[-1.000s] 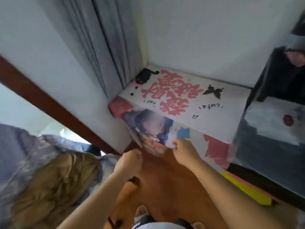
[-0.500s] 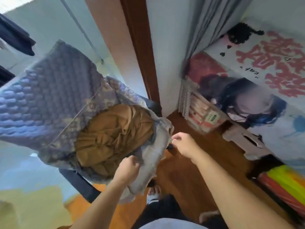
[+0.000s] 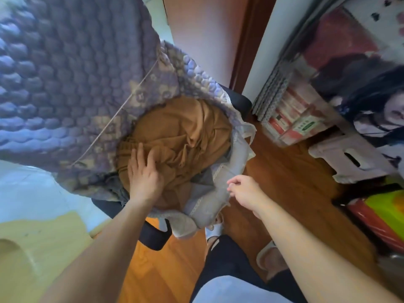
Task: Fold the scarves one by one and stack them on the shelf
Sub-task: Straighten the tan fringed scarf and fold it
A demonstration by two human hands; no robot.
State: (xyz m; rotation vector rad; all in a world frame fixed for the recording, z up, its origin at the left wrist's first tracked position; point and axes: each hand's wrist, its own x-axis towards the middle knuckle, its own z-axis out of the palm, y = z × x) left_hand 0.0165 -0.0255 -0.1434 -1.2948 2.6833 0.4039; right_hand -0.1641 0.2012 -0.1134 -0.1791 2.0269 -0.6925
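A crumpled mustard-brown scarf [image 3: 185, 132] lies in a heap on a chair draped with a purple quilted blanket [image 3: 72, 68]. My left hand [image 3: 143, 171] rests on the near left part of the scarf, fingers spread and reaching into the cloth. My right hand [image 3: 242, 190] hovers to the right of the heap, above the pale grey lace-edged cloth [image 3: 209, 202] that hangs off the chair's front. Its fingers are loosely curled and hold nothing. The shelf with the printed cover [image 3: 371, 88] stands at the right.
The chair's black armrest [image 3: 153, 235] juts toward me below the heap. A white plastic stool [image 3: 352, 158] and boxes [image 3: 293, 121] sit on the wooden floor [image 3: 284, 178] at the right. A dark door frame [image 3: 249, 40] stands behind. My legs and slippers are below.
My view swung left from the shelf to the chair. My left hand opened and came down onto the brown scarf; my right hand moved in beside the chair's front edge.
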